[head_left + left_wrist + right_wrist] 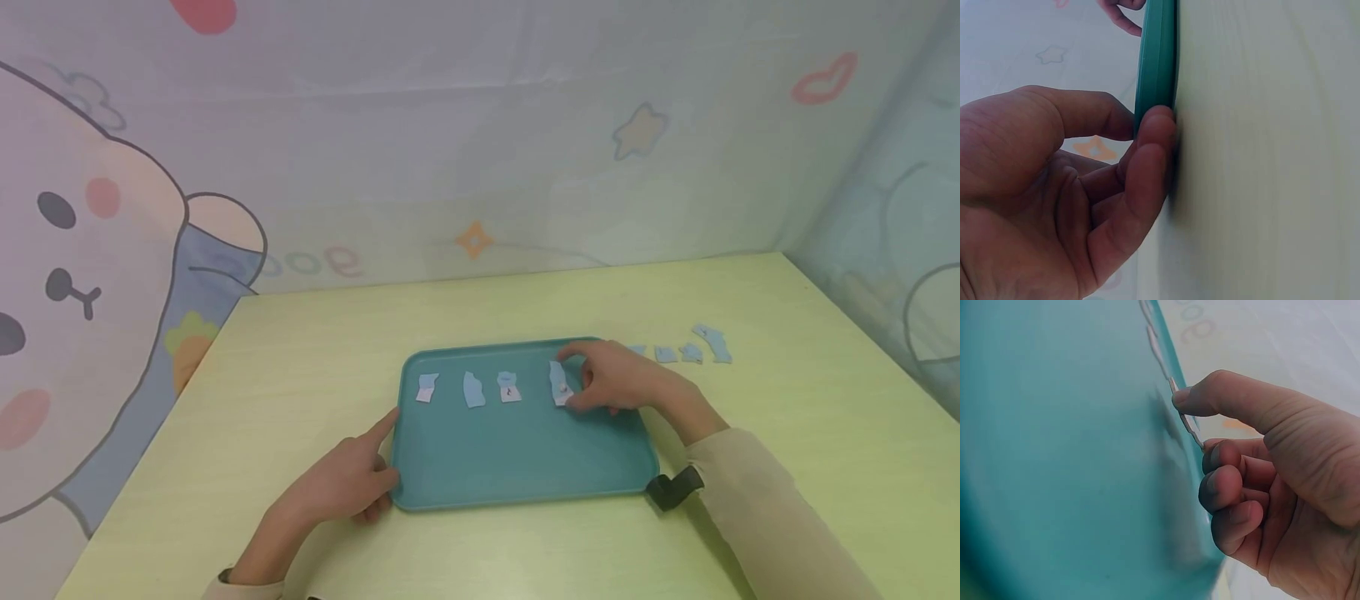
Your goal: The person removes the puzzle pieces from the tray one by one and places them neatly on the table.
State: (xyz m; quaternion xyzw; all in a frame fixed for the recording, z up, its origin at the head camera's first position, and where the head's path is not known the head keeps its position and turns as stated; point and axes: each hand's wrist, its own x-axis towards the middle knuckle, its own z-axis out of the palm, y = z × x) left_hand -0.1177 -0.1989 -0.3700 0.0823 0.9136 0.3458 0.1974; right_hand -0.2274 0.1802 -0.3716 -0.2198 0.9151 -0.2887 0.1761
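Note:
A teal tray [525, 467] lies on the table. At its left edge, my left hand [345, 479] touches the rim with thumb and fingers; in the left wrist view the curled fingers [1147, 181] grip the rim. My right hand [622, 379] is over the tray's right part, pinching a torn blue-and-white paper piece [558, 383] between thumb and index finger. In the right wrist view the thumb [1210, 400] presses on that piece's edge. Three more torn pieces lie along the tray's upper half: one at left [427, 387], a blue strip [474, 390] and a marked one [508, 387].
Right of the tray, several torn paper pieces lie on the table, among them a long one [715, 343] and a small square one [665, 354]; another is partly hidden behind my right hand. A patterned cloth backdrop [420, 150] rises behind the table [330, 333].

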